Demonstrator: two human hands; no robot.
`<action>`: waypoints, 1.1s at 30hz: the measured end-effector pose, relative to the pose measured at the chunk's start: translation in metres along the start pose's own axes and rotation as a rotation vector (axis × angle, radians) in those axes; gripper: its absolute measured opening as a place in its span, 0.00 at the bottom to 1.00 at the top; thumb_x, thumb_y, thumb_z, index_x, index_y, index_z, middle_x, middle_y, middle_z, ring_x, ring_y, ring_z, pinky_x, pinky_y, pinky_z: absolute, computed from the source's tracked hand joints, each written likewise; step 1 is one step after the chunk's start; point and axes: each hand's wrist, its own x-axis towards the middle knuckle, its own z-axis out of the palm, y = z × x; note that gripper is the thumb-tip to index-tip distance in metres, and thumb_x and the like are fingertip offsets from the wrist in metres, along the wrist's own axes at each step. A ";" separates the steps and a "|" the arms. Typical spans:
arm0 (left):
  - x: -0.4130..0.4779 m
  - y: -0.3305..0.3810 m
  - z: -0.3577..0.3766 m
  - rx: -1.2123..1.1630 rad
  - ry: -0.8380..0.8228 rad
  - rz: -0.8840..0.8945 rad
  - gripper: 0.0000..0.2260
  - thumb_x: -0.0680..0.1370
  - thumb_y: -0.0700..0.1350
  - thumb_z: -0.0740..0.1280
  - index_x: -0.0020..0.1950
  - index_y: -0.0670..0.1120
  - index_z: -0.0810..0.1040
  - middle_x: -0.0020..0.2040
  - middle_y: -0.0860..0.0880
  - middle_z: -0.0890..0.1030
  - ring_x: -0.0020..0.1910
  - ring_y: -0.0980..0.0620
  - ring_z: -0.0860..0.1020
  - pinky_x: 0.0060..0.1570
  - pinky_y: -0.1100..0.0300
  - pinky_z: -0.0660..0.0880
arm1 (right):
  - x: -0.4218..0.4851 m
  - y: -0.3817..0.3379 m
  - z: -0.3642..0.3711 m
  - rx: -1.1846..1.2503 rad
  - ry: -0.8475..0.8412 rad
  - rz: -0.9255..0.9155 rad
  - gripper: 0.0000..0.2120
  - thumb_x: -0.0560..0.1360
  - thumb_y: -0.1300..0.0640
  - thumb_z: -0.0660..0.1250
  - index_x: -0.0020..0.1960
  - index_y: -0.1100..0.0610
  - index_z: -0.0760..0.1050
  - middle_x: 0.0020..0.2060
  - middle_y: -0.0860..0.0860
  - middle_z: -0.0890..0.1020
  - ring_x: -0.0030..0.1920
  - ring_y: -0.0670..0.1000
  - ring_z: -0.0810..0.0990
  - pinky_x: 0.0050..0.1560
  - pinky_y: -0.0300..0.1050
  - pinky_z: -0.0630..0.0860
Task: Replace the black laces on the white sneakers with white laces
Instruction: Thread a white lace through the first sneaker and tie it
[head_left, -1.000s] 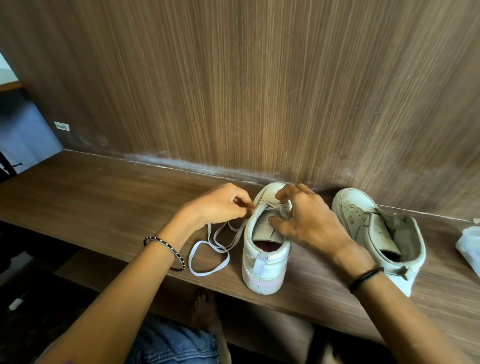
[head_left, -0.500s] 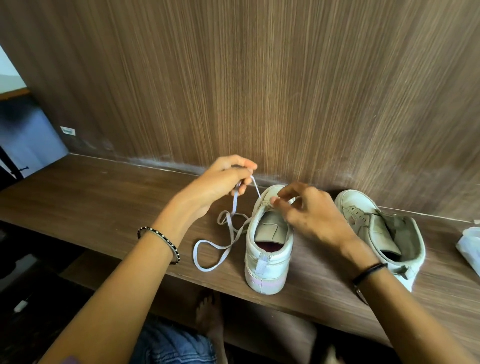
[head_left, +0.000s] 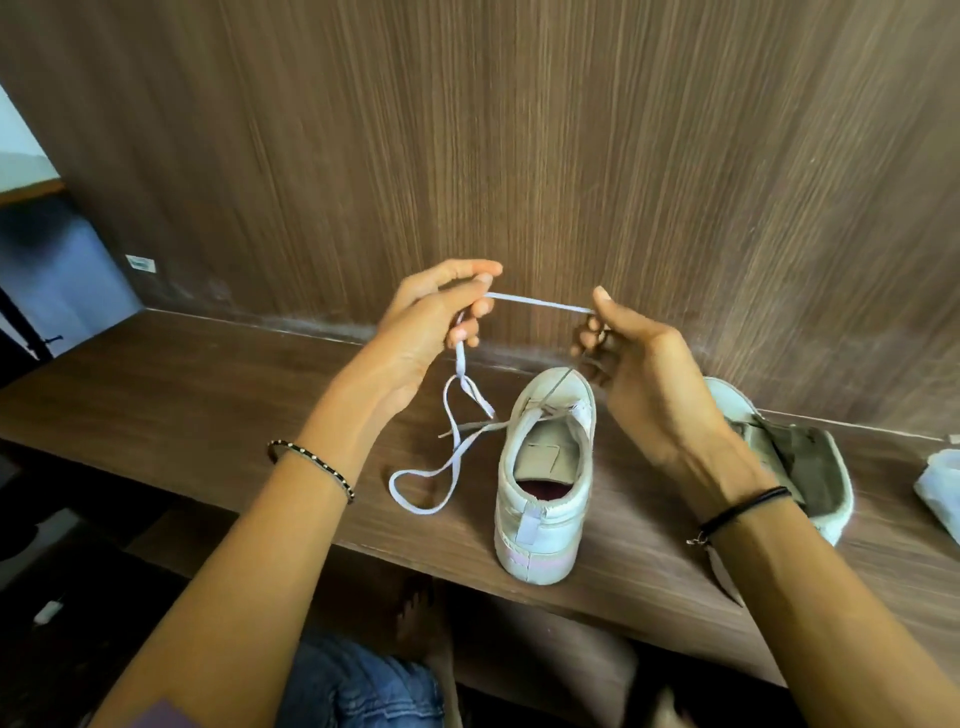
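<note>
Lace (head_left: 540, 303) (taut) in left hand (head_left: 429, 325)

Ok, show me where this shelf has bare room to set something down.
Widest bare patch: the shelf left of the loop of white lace, out to its left end. Between the near sneaker and the second sneaker only a narrow strip, under the right arm. The right end is crowded: that sneaker, then a white bundle.

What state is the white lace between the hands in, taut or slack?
Taut: the white lace runs straight from left hand to right hand; the rest droops loosely.
</note>
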 end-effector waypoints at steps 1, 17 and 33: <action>0.002 0.000 -0.002 -0.065 0.045 0.000 0.08 0.84 0.41 0.64 0.57 0.47 0.82 0.33 0.54 0.75 0.27 0.57 0.64 0.39 0.60 0.70 | -0.002 -0.002 0.000 0.052 0.010 0.004 0.14 0.80 0.51 0.66 0.37 0.53 0.71 0.33 0.48 0.75 0.37 0.47 0.75 0.52 0.44 0.68; -0.011 -0.001 0.023 0.293 -0.144 0.003 0.11 0.83 0.45 0.67 0.64 0.44 0.77 0.36 0.54 0.79 0.28 0.62 0.70 0.38 0.64 0.70 | 0.000 0.021 -0.008 -0.816 -0.032 -0.370 0.15 0.82 0.44 0.65 0.46 0.52 0.83 0.27 0.37 0.79 0.30 0.39 0.75 0.38 0.31 0.68; -0.011 0.015 0.006 -0.472 -0.081 0.010 0.09 0.81 0.45 0.65 0.58 0.49 0.83 0.50 0.54 0.85 0.42 0.59 0.80 0.51 0.60 0.77 | 0.018 0.025 -0.043 -0.796 0.415 -0.256 0.15 0.79 0.44 0.70 0.42 0.54 0.83 0.25 0.45 0.77 0.28 0.44 0.73 0.35 0.42 0.72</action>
